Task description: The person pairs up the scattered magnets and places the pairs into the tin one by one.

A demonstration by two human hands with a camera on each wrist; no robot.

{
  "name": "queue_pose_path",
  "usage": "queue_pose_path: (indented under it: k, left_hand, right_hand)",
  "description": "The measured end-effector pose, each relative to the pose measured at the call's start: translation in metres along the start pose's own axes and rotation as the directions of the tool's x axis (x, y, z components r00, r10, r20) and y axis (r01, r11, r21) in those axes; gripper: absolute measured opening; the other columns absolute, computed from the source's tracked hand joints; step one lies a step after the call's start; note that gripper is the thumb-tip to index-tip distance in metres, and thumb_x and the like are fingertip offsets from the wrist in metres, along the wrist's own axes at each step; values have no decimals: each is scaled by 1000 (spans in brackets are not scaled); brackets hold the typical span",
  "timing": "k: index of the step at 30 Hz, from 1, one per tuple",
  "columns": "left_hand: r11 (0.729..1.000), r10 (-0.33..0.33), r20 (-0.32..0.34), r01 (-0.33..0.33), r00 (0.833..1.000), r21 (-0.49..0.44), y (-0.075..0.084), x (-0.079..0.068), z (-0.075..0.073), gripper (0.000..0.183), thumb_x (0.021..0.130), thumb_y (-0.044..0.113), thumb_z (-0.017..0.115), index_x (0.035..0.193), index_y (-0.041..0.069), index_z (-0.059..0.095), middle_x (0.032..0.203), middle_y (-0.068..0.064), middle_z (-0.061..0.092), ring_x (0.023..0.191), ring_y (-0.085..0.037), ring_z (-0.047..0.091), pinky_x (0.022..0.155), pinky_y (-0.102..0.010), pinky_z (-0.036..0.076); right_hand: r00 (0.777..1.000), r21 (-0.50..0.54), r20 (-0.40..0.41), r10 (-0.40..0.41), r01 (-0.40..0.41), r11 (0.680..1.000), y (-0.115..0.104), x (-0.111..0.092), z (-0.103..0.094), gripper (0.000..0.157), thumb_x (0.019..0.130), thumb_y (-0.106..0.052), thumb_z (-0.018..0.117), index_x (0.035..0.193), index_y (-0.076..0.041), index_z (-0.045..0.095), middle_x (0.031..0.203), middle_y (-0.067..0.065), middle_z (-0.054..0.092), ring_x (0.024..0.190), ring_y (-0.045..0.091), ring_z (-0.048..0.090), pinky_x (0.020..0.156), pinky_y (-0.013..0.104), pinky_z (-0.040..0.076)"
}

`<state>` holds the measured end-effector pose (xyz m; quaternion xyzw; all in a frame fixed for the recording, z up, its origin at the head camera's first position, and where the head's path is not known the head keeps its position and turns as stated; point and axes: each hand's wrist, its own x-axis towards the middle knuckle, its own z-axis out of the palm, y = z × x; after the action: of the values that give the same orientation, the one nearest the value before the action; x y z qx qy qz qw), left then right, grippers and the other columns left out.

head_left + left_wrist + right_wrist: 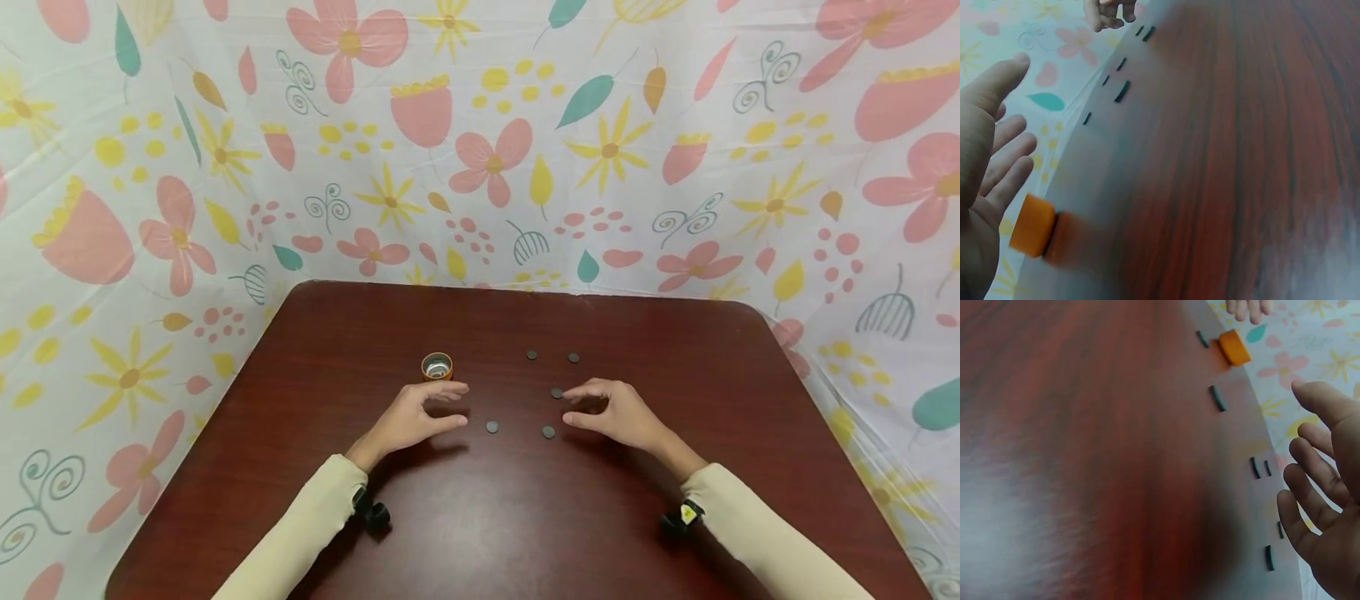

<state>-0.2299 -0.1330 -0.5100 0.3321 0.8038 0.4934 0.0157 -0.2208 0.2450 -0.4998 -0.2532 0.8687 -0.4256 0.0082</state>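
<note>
Right hand (618, 412), thumb and fingers apart, hovers right of head-view centre; a grey disc (557, 393) lies just left of its fingertips.

No legible text; yellow sticker (687, 513) on right wrist camera (672, 525), head view 4–5 o'clock, too small to read.

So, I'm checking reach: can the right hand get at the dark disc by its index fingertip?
Probably yes: the right hand looks empty and open, and that dark disc lies close beside it on the table, with nothing visible in the way.
</note>
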Motion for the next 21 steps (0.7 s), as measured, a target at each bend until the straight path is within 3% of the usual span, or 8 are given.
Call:
queue_pose_path:
  k: [7,15,21]
  left_hand:
    - [998,10,93,-15,996,57,-9,12,14,52,81,41,75,124,14,65,117,7,65,102,-10,62,85,-33,51]
    - [995,-19,159,4,987,96,-15,20,27,42,80,43,76,116,23,71,111,16,63,97,-4,58,78,-26,51]
    - [987,-4,196,-28,981,158,-18,24,32,42,80,47,73,115,25,72,107,18,63,95,-2,56,79,-24,49]
  right_hand:
    - [998,-60,12,-62,62,996,3,-6,12,36,78,-38,79,107,-15,74,95,-5,67,75,11,60,63,27,50]
    - [997,-115,38,-72,76,990,0,-4,22,30,76,-36,81,102,-21,77,92,-9,67,82,10,58,65,27,49]
    - [994,-155,40,-104,109,982,4,-4,25,28,78,-38,79,100,-22,77,90,-12,66,81,8,55,65,27,46]
